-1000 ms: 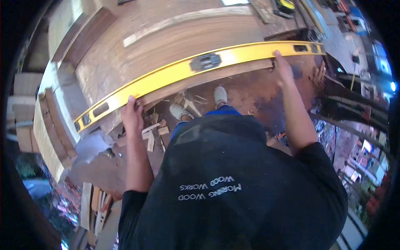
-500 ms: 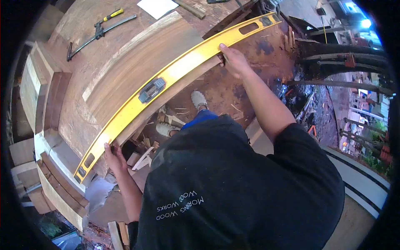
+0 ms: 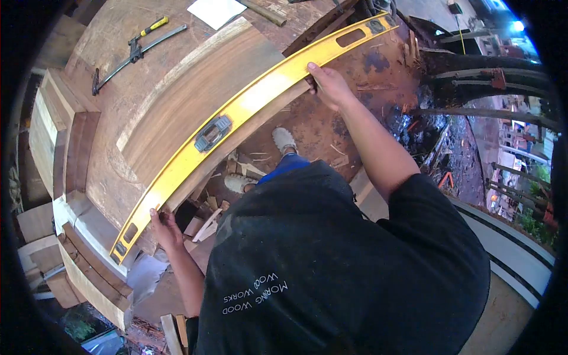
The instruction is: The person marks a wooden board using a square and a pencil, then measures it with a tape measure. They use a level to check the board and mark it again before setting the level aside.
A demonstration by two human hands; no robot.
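Note:
A long yellow spirit level [image 3: 260, 89] lies along the near edge of a wooden board [image 3: 207, 83], slanting from lower left to upper right. Its central vial window sits roughly midway. My left hand [image 3: 168, 231] grips the level near its lower-left end, thumb on the yellow face and fingers curled by the edge below. Farther right, my right hand [image 3: 329, 87] holds the level's near edge, thumb on top, with the other fingers partly hidden beneath. A strip of the board's near side shows between the level and my body.
A bar clamp [image 3: 136, 52] with a yellow handle and a white sheet [image 3: 216, 12] lie on the worn worktable [image 3: 106, 118]. Thick wooden blocks [image 3: 77, 139] stand at left. Wood offcuts [image 3: 208, 225] litter the floor by my shoes [image 3: 284, 139].
The view has shifted slightly, so the table items appear a little farther left. Both hands keep their hold, and the level stays along the board's edge.

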